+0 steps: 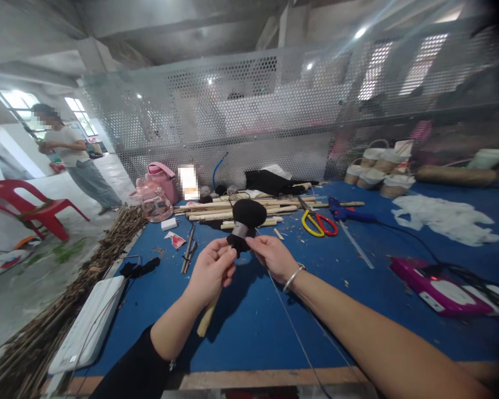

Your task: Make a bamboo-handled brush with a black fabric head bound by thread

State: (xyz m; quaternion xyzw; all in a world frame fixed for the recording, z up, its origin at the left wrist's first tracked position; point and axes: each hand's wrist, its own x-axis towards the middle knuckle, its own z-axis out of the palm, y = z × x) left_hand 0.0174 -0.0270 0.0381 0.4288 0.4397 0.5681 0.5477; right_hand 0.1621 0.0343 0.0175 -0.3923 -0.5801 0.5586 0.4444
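Observation:
My left hand (215, 265) is closed around a pale wooden stick (208, 317), whose lower end sticks out below my fingers. On the stick's upper end sits a bundle of black cloth (249, 213), rounded at the top, with a grey band (240, 229) around its middle. My right hand (274, 256) pinches the lower edge of the black cloth from the right side; its fingertips partly hide what they grip. A thin cord (289, 317) runs down from near my right hand toward the table's front edge.
Behind my hands lie several wooden sticks (208, 206), scissors (319, 224) and a blue glue gun (349, 213). A purple power strip (441, 288) and white plastic (444, 219) lie right. A white power bank (89, 321) is left. A person (72, 147) stands beyond a red chair (33, 205).

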